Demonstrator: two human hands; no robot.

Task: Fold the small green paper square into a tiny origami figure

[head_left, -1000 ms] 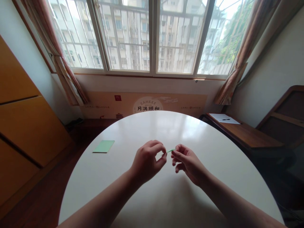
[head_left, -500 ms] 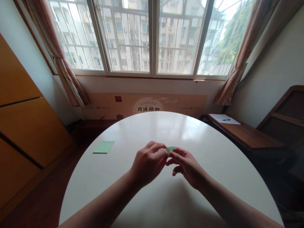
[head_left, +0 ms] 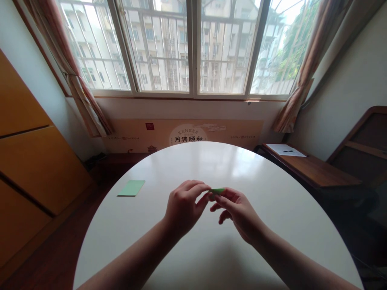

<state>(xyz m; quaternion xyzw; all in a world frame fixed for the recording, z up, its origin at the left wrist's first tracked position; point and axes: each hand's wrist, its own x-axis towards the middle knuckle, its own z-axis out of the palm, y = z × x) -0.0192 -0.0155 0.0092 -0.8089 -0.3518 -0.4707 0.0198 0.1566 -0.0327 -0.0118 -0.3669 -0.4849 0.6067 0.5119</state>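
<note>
Over the middle of the round white table (head_left: 211, 249), both hands pinch a small folded piece of green paper (head_left: 217, 190). My left hand (head_left: 183, 207) grips its left end between thumb and fingertips. My right hand (head_left: 237, 211) holds its right end from below, fingers curled. The hands touch each other at the paper. Most of the paper is hidden by my fingers.
A flat green paper sheet (head_left: 131, 187) lies near the table's left edge. A wooden side table (head_left: 314, 171) with a white sheet and pen (head_left: 286, 150) stands at the right. An orange cabinet (head_left: 33, 161) is at the left; a window and curtains are behind.
My hands came together around the green paper, and it turned from a thin strip seen edge-on, to a small triangle, to a flatter sliver between my fingertips.
</note>
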